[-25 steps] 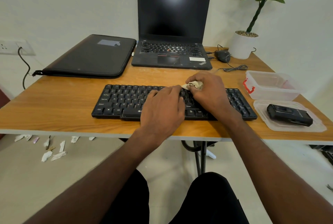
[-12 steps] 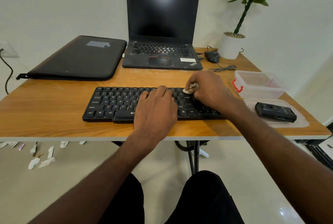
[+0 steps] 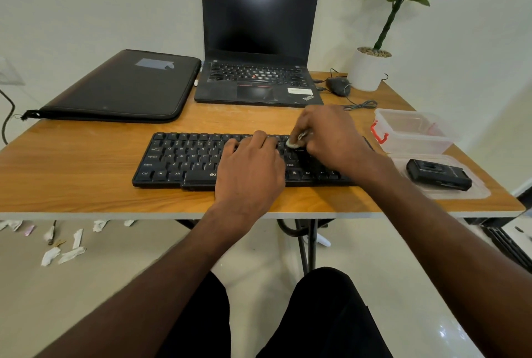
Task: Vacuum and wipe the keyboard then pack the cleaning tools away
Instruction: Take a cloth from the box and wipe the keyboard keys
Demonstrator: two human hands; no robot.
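A black keyboard (image 3: 184, 159) lies on the wooden desk (image 3: 86, 173). My left hand (image 3: 250, 167) rests flat on its middle keys, fingers straight. My right hand (image 3: 331, 139) pinches a small crumpled whitish wipe (image 3: 295, 141) against the keys on the keyboard's right part; most of the wipe is hidden in the hand. A black handheld vacuum (image 3: 439, 174) lies on a clear plastic lid (image 3: 478, 192) at the right. Behind it stands a clear container (image 3: 414, 134) with a red clip.
An open black laptop (image 3: 259, 81), a black sleeve (image 3: 123, 90), a wired mouse (image 3: 339, 85) and a white plant pot (image 3: 367, 69) fill the back of the desk. Paper scraps (image 3: 63, 251) lie on the floor at the left.
My right hand has slid with the wipe over the keyboard's right part. My left hand stays pressed on the keys. The camera view has shifted.
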